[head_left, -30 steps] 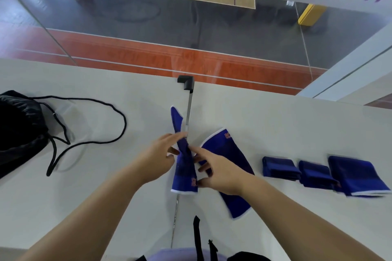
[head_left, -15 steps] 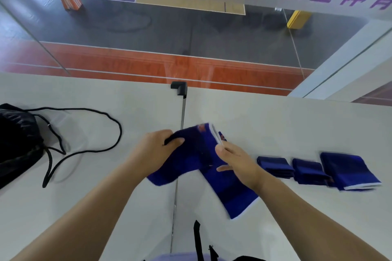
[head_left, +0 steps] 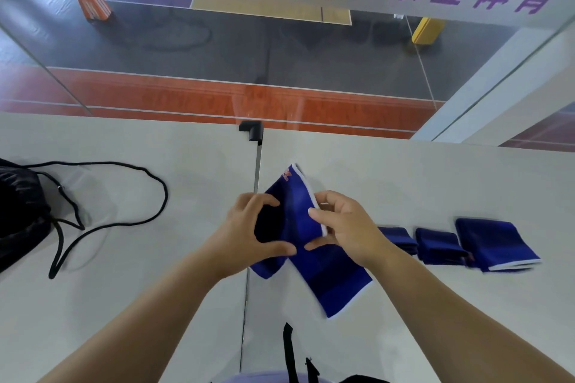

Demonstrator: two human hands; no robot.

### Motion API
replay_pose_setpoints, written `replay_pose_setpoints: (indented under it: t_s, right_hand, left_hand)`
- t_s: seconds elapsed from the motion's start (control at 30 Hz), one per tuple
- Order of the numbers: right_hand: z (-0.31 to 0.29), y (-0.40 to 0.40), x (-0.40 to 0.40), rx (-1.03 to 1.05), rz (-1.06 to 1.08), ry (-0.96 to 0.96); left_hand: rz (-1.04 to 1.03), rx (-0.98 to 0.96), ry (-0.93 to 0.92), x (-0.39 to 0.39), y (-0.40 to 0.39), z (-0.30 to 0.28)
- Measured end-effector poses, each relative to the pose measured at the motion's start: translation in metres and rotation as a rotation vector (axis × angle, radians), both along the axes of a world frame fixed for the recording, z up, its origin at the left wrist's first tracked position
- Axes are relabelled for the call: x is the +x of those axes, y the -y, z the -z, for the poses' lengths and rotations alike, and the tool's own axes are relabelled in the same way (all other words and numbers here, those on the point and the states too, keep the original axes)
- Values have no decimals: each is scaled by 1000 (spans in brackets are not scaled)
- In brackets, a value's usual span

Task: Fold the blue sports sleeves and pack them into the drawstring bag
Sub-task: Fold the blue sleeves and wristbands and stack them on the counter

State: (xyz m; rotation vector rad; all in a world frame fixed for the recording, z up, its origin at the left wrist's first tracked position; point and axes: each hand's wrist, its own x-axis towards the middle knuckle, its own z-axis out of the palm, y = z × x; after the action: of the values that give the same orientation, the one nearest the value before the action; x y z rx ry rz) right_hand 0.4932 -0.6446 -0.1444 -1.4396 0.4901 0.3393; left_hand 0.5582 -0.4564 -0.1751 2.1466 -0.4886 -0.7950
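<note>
Both hands were on 1 blue sleeve (head_left: 292,221), held just above the white table (head_left: 155,305) near the centre seam. Left hand (head_left: 249,233) had thumb and fingers curled round its left edge; right hand (head_left: 348,227) pinched the white-trimmed right edge. A 2nd sleeve (head_left: 336,283) lay flat on the table beneath and just right of it, unfolded. 3 folded sleeves (head_left: 494,244) sat in a row further right, side by side; couldn't tell if they touched. Black drawstring bag (head_left: 18,214) was at the far left edge, well apart from the sleeves, its cord (head_left: 137,196) looped loose across the table.
</note>
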Motion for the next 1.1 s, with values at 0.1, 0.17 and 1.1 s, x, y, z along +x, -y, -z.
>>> replay_pose_setpoints:
  t_s: [0.1,0.17,1.1]
  right_hand:
    - [-6,-3,0,133,-117,3]
    - [-5,-1,-1,35,-212,11]
    - [62,65,-15,-577,-252,-166]
  left_hand:
    - [43,-30,-46,-5,5,2]
    - [-68,-210,-132,-6,7,0]
    - [-356,95,-275,-25,60,62]
